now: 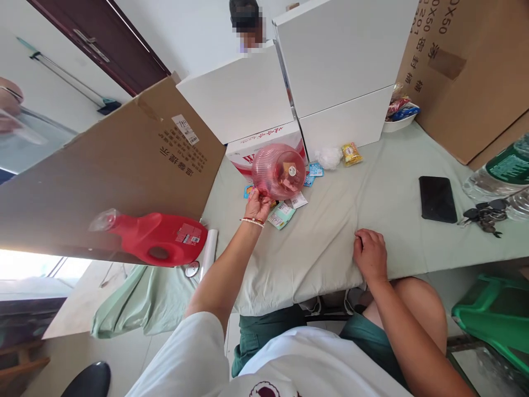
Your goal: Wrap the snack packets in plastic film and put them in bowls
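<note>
My left hand (258, 205) grips the near rim of a translucent red ribbed bowl (268, 160), fingers closed on its edge. The bowl is tilted, and a round white sticker and brownish shapes show on or through it; whether these lie inside I cannot tell. Around and under it are small packets: a pale green packet (281, 215), a white packet (298, 200) and blue packets (316, 169). My right hand (371, 255) rests on the table near its front edge, fingers curled in, nothing visible in them.
Behind the bowl stand a red-and-white carton (239, 149) and white panels (339, 49). A yellow snack packet (351, 154), crumpled clear plastic (328, 157), black phone (438, 198), keys (485, 214) and bottles (510, 165) lie rightward. A red jug (165, 237) is at left. Another person (246, 22) is beyond.
</note>
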Demonstrator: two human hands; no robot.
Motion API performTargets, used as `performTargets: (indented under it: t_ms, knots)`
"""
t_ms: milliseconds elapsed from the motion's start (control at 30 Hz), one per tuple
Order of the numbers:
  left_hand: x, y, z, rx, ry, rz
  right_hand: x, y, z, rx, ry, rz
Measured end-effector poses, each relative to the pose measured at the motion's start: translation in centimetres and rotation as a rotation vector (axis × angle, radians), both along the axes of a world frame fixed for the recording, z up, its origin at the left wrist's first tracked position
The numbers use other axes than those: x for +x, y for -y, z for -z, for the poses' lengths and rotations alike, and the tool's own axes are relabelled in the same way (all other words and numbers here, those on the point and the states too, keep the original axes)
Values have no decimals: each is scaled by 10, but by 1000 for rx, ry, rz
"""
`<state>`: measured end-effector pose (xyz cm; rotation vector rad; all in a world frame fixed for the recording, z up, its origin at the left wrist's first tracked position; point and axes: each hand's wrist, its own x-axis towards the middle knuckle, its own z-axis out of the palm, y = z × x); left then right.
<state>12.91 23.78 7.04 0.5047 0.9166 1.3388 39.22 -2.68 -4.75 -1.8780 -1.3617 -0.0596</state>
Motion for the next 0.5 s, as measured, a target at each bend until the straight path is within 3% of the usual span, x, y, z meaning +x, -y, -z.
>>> performTargets:
  t_ms: [167, 267, 367, 500]
  knots:
    - [11, 24, -1, -32, 117, 51, 1, 0, 1, -9, -55, -9]
    - [18, 48, 0, -85, 170, 134, 1, 2, -6, -33, -204, -7]
    - [19, 89, 11, -193, 193, 245, -3, 9, -26, 3, -615, -22]
    - [16, 159, 38, -309, 165, 389, -19, 29, -69, 118, -1252, -304]
